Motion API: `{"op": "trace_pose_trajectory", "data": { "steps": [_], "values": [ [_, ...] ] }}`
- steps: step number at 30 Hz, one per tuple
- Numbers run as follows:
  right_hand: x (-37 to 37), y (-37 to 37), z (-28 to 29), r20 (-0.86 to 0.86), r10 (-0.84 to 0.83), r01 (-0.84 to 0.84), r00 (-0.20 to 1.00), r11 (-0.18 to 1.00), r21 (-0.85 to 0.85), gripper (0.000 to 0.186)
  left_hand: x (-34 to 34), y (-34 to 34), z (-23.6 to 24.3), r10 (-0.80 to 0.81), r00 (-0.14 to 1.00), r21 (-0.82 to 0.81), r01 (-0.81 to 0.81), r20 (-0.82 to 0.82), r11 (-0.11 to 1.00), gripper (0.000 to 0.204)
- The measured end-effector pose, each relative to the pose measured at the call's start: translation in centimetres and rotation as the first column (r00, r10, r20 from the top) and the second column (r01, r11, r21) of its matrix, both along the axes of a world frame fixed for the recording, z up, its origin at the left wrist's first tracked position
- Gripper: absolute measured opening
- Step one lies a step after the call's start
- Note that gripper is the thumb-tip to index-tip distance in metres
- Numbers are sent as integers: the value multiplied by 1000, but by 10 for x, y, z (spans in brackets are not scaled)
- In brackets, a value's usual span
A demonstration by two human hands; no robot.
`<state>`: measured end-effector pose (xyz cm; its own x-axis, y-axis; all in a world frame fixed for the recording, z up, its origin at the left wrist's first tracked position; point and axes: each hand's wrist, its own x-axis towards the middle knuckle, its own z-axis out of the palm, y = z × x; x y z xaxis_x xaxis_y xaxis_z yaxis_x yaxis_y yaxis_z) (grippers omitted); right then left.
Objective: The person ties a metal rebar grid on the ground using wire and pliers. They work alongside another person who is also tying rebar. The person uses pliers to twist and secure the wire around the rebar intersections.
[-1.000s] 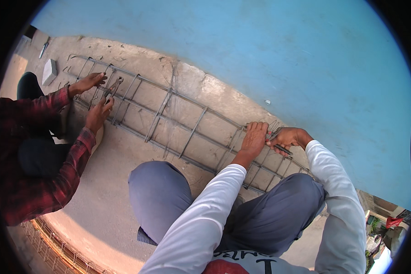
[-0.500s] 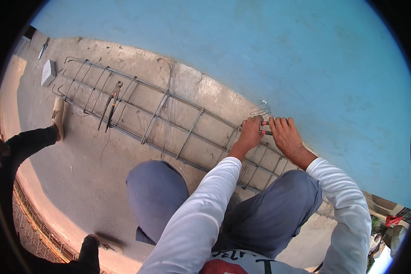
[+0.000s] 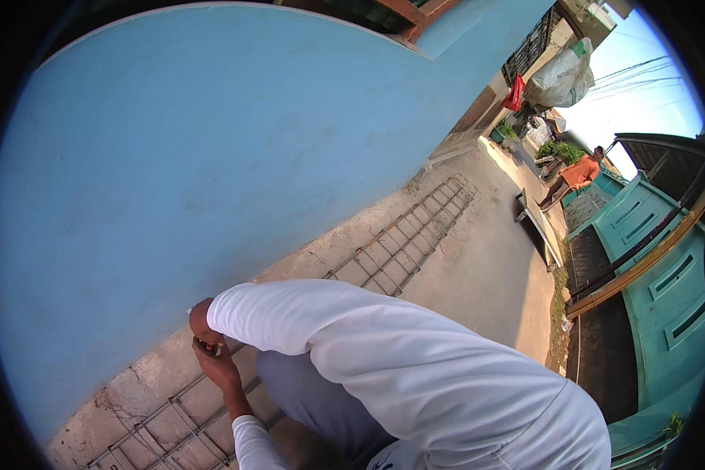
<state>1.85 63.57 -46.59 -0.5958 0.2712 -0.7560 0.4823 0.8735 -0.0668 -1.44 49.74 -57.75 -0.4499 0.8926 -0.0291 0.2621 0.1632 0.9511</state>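
My right hand (image 3: pixel 202 319) and my left hand (image 3: pixel 221 371) meet low against the blue wall, just above a long steel rebar cage (image 3: pixel 182 415). The right hand's fingers curl downward in a closed grip. Below it, the left hand is also closed, its fingers reaching up to the right hand. A small dark metallic piece (image 3: pixel 211 348) shows between them, mostly covered by the fingers. I cannot make out its kind, nor which hand bears it. My white right sleeve (image 3: pixel 415 352) hides the middle of the cage, which reappears beyond it.
A painted blue wall (image 3: pixel 196 157) rises along the cage's far side. Concrete paving (image 3: pixel 486 258) runs off to the right. Farther along stand a flat board (image 3: pixel 542 227) and a person in orange (image 3: pixel 578 174). A teal wall (image 3: pixel 650 258) borders the right side; a large white sack (image 3: pixel 562 77) hangs farther off.
My view has swung right, bringing the alley and a distant person into sight. The red-and-black tool handles seen between my hands are now hidden. My hands remain close together near the wall.
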Motion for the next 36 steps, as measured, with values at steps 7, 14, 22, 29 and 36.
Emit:
{"op": "trace_pose_trajectory", "data": {
  "steps": [7, 14, 22, 29, 36],
  "values": [
    [15, 0, -8, 32, -117, 118, 993, 993, -17, 38, 5, 7, -6, -86, 991, -50, 81, -99, 995, 35],
    [26, 6, -16, 1, -160, 160, 987, 985, -66, 41, 8, 12, -25, -76, 943, -29, 71, -324, 997, 18],
    [44, -4, 8, -227, -25, 60, 974, 987, 151, 34, 5, 16, -6, -99, 988, 17, 101, -118, 995, 28],
    [85, 0, 6, -221, 810, -276, 543, 421, 864, 23, -33, 31, -22, -379, 909, 92, 368, 176, 925, 43],
    [54, -8, -13, -119, 606, -349, 786, 594, 725, 23, -31, 30, -28, -373, 846, 138, 347, 380, 928, 45]
  ]
}}
